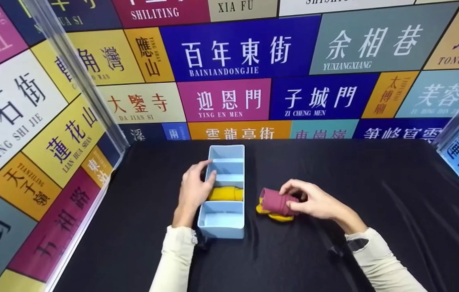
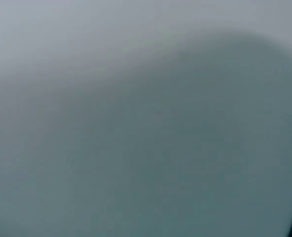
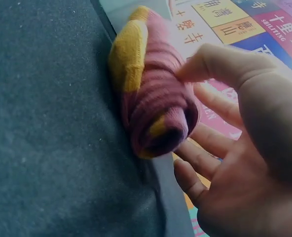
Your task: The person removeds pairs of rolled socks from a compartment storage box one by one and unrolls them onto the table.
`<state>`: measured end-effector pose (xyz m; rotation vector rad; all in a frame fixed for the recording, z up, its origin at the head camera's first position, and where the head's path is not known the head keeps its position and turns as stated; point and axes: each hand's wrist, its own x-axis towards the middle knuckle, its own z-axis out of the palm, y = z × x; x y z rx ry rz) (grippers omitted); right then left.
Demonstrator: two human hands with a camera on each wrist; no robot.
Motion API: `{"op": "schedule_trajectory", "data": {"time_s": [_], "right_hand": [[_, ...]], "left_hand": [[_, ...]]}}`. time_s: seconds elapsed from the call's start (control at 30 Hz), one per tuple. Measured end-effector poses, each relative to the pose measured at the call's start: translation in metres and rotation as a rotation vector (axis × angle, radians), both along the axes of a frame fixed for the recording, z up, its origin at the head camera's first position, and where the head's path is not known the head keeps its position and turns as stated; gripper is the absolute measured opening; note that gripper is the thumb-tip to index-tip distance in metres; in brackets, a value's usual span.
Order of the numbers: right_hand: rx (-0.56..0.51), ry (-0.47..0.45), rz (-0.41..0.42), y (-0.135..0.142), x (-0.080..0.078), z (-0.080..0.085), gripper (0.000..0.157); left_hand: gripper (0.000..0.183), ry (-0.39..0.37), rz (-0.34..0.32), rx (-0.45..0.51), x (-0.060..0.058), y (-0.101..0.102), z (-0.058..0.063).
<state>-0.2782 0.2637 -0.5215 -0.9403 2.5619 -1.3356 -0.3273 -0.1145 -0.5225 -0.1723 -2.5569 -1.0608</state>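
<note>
A rolled maroon sock [image 1: 276, 201] with yellow patches is on the black cloth, right of the box. My right hand [image 1: 314, 200] pinches it between thumb and fingers; in the right wrist view the sock [image 3: 158, 84] shows its coiled end and a yellow part. A long light blue divided box [image 1: 222, 231] stands upright in the middle. My left hand [image 1: 193, 187] holds its left wall, the thumb reaching over the rim. A yellow rolled item [image 1: 226, 194] fills one compartment. The left wrist view is only a pale blur.
Black cloth [image 1: 132, 243] covers the table. Behind it rises a wall [image 1: 233, 48] of colourful street-name panels, with another panelled wall [image 1: 18, 121] at the left. Clear upright edges stand at both back corners. The other visible box compartments hold nothing.
</note>
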Motion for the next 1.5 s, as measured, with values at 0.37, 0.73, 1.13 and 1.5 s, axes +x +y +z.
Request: {"op": "schedule_trajectory", "data": {"time_s": [0.37, 0.73, 1.13, 1.5], "right_hand": [[0.026, 0.089, -0.068, -0.011, 0.004, -0.005, 0.048], [0.091, 0.189, -0.09, -0.005, 0.001, -0.007, 0.041], [0.065, 0.142, -0.018, 0.008, -0.003, -0.004, 0.038], [0.066, 0.095, -0.039, 0.013, -0.005, -0.004, 0.038]], "left_hand": [[0.019, 0.172, -0.263, -0.149, 0.023, 0.023, 0.044], [0.012, 0.091, -0.684, -0.343, 0.061, 0.094, 0.055], [0.01, 0.101, -0.725, -0.54, 0.096, 0.139, 0.041], [0.022, 0.157, -0.609, -0.714, 0.112, 0.163, 0.009]]}}
